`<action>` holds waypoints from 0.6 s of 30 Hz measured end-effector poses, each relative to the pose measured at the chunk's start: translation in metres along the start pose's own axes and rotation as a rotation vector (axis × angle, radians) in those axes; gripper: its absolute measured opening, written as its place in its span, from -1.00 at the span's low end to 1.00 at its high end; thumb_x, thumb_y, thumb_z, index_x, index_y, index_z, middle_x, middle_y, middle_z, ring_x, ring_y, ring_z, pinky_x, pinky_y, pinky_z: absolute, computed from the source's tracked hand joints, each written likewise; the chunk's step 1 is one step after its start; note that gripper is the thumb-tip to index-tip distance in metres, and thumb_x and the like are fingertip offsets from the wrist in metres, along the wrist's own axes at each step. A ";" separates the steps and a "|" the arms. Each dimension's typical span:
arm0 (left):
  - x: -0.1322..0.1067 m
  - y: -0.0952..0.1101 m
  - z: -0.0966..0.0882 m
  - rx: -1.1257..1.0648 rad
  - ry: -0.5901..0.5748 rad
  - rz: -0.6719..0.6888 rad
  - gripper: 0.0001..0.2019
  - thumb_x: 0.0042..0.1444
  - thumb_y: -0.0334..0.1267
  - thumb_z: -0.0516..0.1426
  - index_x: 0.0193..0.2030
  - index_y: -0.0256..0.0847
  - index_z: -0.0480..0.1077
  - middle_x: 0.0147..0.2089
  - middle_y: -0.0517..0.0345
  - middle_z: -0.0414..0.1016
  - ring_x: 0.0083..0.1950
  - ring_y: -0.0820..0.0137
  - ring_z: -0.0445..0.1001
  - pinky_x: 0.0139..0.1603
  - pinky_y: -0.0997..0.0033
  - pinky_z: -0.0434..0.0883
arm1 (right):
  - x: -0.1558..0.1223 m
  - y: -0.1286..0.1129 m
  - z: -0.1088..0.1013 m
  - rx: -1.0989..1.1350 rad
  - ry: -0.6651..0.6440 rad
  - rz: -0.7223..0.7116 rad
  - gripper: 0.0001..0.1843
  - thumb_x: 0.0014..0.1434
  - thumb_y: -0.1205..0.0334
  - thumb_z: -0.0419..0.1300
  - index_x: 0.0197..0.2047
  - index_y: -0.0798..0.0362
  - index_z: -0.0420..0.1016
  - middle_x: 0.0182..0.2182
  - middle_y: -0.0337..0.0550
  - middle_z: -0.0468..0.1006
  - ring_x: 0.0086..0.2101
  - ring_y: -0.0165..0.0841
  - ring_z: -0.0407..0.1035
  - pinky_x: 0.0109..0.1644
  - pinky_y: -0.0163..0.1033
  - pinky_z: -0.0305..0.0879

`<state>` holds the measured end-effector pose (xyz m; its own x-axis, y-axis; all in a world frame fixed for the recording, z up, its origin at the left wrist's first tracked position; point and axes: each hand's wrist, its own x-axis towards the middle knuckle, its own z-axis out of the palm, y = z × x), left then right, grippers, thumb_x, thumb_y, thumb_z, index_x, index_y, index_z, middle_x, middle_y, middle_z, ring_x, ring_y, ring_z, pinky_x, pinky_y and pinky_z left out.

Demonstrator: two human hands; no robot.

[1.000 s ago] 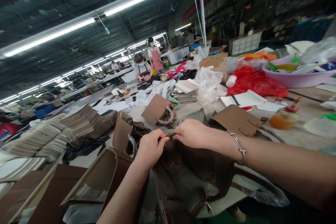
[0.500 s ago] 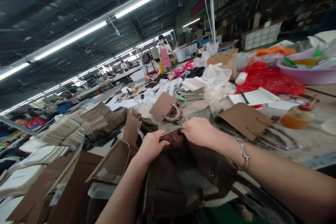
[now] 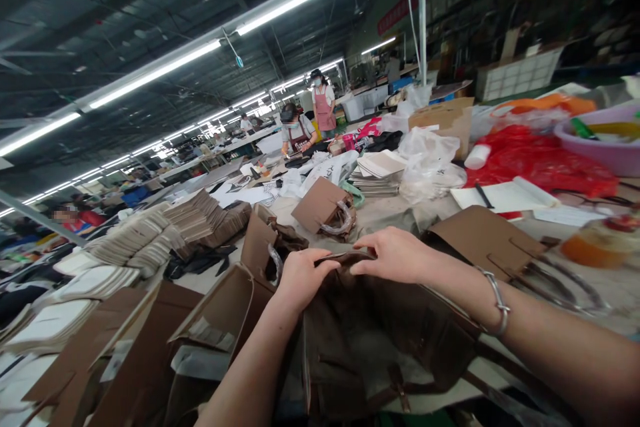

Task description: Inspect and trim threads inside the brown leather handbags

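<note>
A dark brown handbag (image 3: 370,340) lies in front of me, its soft body bunched. My left hand (image 3: 303,278) pinches its upper edge between thumb and fingers. Close beside it, my right hand (image 3: 393,255), with a bracelet (image 3: 496,300) on the wrist, grips the same edge. Just beyond stands a small brown bag (image 3: 320,203) with a plastic-wrapped handle. To the right lies a flat brown bag panel (image 3: 485,240) with wrapped handles. Brown bag bodies (image 3: 227,307) stand on the left. The inside of the bag I hold is mostly hidden.
Stacks of brown pieces (image 3: 200,217) and pale pieces (image 3: 97,290) fill the left. Red plastic (image 3: 525,163), a purple basin (image 3: 607,147), an open notebook (image 3: 507,197) and a jar of amber liquid (image 3: 595,247) lie right. Two people (image 3: 325,107) in aprons are farther back.
The view has shifted, so the table things sit further right. Both hands still hold the bag's edge; the right hand's fingers have spread a little along it, thumb below.
</note>
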<state>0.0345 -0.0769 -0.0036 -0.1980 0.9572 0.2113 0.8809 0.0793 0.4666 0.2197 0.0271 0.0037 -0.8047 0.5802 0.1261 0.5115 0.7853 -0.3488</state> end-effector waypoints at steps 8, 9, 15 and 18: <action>0.002 0.000 0.002 0.014 0.000 0.012 -0.86 0.05 -0.27 0.18 -0.26 -0.09 0.56 -0.24 0.24 0.59 -0.23 0.36 0.52 -0.19 0.47 0.34 | 0.022 -0.004 0.001 -0.043 -0.028 -0.189 -0.67 0.15 -0.08 0.12 -0.19 -0.09 0.57 -0.37 -0.20 0.58 -0.35 -0.32 0.42 -0.37 -0.34 0.15; 0.002 0.001 0.003 0.018 -0.001 0.013 -0.86 0.06 -0.26 0.18 -0.26 -0.09 0.56 -0.25 0.25 0.60 -0.24 0.37 0.51 -0.21 0.47 0.34 | 0.024 -0.005 0.002 -0.059 -0.041 -0.201 -0.69 0.16 -0.06 0.10 -0.24 -0.08 0.58 -0.40 -0.21 0.58 -0.38 -0.33 0.41 -0.39 -0.34 0.13; 0.004 0.006 0.004 0.031 0.005 0.003 -0.88 0.05 -0.22 0.19 -0.36 -0.15 0.57 -0.33 0.23 0.59 -0.33 0.39 0.48 -0.30 0.48 0.30 | 0.027 -0.011 0.003 -0.194 -0.018 -0.183 -0.73 0.16 0.10 0.08 -0.33 -0.02 0.59 -0.40 -0.15 0.58 -0.35 -0.31 0.42 -0.38 -0.33 0.16; 0.003 0.004 0.001 -0.010 0.009 -0.039 -0.89 0.02 -0.25 0.20 -0.34 -0.15 0.56 -0.30 0.23 0.59 -0.30 0.38 0.49 -0.24 0.48 0.32 | 0.028 -0.013 0.003 -0.227 -0.022 -0.181 -0.72 0.15 0.12 0.06 -0.33 -0.01 0.59 -0.38 -0.11 0.58 -0.34 -0.28 0.43 -0.35 -0.31 0.20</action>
<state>0.0385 -0.0734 -0.0021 -0.2357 0.9509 0.2006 0.8684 0.1134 0.4827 0.1898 0.0326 0.0087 -0.8943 0.4230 0.1459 0.4111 0.9055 -0.1054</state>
